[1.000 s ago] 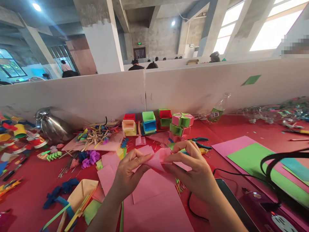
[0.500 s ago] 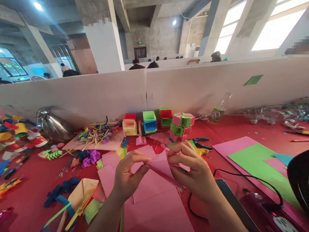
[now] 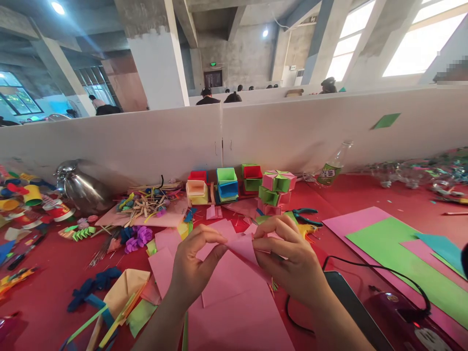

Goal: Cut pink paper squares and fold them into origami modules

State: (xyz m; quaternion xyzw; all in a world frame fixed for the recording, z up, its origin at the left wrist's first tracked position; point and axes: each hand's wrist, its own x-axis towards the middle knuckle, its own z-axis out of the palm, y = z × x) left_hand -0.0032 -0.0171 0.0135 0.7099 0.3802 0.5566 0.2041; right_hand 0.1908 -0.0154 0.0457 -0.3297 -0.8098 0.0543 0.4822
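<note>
Both of my hands pinch one small folded piece of pink paper [image 3: 245, 249] above the red table [image 3: 47, 287]. My left hand [image 3: 195, 265] grips its left edge between thumb and fingers. The fingers of my right hand [image 3: 290, 261] curl over its right side. Under my hands lie larger pink paper sheets [image 3: 234, 312]. Behind them stand stacked folded paper boxes [image 3: 237, 187] in red, green, blue, yellow and pink.
A white partition wall [image 3: 146, 141] closes the back of the table. A steel kettle [image 3: 78, 187], craft sticks [image 3: 146, 204] and paper scraps lie left. Pliers [image 3: 305, 214], a glass bottle [image 3: 331, 168], green and pink sheets [image 3: 387, 243], a phone [image 3: 347, 297] and a black cable lie right.
The pink paper has been turned and creased tighter between my fingers, its lower flap now tucked under my right hand. A black strap at the right has left the view.
</note>
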